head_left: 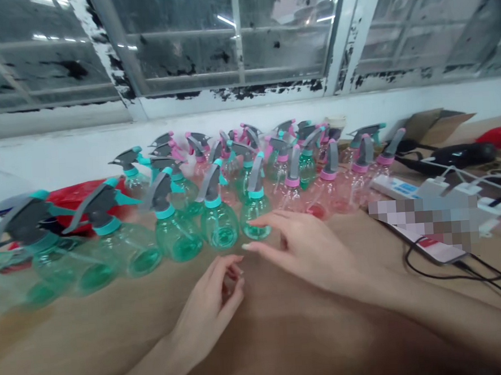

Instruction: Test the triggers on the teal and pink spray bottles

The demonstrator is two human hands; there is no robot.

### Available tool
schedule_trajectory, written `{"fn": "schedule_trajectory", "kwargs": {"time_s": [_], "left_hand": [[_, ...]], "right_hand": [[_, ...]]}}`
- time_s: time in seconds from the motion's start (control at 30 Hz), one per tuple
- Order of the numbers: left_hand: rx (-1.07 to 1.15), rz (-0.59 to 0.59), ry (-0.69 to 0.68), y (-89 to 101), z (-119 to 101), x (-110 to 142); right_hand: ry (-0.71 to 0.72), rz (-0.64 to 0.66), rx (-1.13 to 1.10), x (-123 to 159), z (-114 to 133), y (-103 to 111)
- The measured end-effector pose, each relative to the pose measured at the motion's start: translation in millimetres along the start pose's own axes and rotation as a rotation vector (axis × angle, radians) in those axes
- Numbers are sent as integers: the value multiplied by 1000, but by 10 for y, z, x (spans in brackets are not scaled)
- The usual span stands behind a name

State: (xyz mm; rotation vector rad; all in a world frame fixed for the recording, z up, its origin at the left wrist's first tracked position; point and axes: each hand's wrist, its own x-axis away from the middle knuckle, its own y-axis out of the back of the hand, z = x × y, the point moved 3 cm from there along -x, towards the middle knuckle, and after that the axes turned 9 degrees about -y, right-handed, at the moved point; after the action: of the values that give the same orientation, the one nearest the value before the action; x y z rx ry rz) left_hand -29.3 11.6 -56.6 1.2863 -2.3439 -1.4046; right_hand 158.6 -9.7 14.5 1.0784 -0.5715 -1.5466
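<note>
- Left hand [217, 297]: over table [277, 344], fingers loosely curled, thumb set apart by a small gap; nothing seen in its grip.
- Right hand [318, 251]: thumb and forefinger spread wide, holding nothing. Forefinger tip overlaps the lower body of the near bottle [256, 210]; can't tell if it's touching.
- Near bottle: upright, teal collar, grey trigger head, right end of the front green row.
- Green bottles [219, 226]: run left from there, same collars and heads.
- Phone [445, 252]: right side, on table, cable plugged in; screen partly pixelated, unreadable.
- Power strip [397, 187]: beyond phone, white plugs in it.
- Pink bottles [293, 193]: right of near bottle, pink collars; more mixed ones behind.
- Black device [461, 156]: small light mark, illegible.
- Carton [425, 125]: behind that, flaps open.
- Windows [224, 36]: far side, frames with peeling paint.
</note>
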Motion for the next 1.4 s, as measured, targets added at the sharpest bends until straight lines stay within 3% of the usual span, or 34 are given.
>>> {"fn": "schedule_trajectory", "kwargs": {"time_s": [0.17,0.27,0.37,0.6,0.77,0.9,1.03,1.13,1.27,1.4], "left_hand": [[47,54,-51,-220,-141,-285],[102,49,-68,-350,-254,-427],[151,50,-71,-474,-363,-514],[189,89,-72,-698,-487,-525],[212,138,-61,-742,-497,-421],[251,54,-37,-641,-512,-453],[308,-91,32,-469,-515,-635],[313,-185,4,-339,-544,-794],[309,-178,-12,-251,-627,-913],[372,-213,-49,-193,-737,-869]], "right_hand": [[-158,-130,9,21,-720,283],[-200,-238,43,-40,-1041,289],[-200,-289,40,-139,-1165,211],[-265,-204,21,-426,-1155,-38],[-275,-143,48,-431,-1141,-65],[-293,-105,88,-247,-1073,26],[-264,-38,126,6,-959,98],[-229,-25,157,177,-857,120],[-175,0,156,356,-671,96],[-88,1,131,501,-451,1]]}}
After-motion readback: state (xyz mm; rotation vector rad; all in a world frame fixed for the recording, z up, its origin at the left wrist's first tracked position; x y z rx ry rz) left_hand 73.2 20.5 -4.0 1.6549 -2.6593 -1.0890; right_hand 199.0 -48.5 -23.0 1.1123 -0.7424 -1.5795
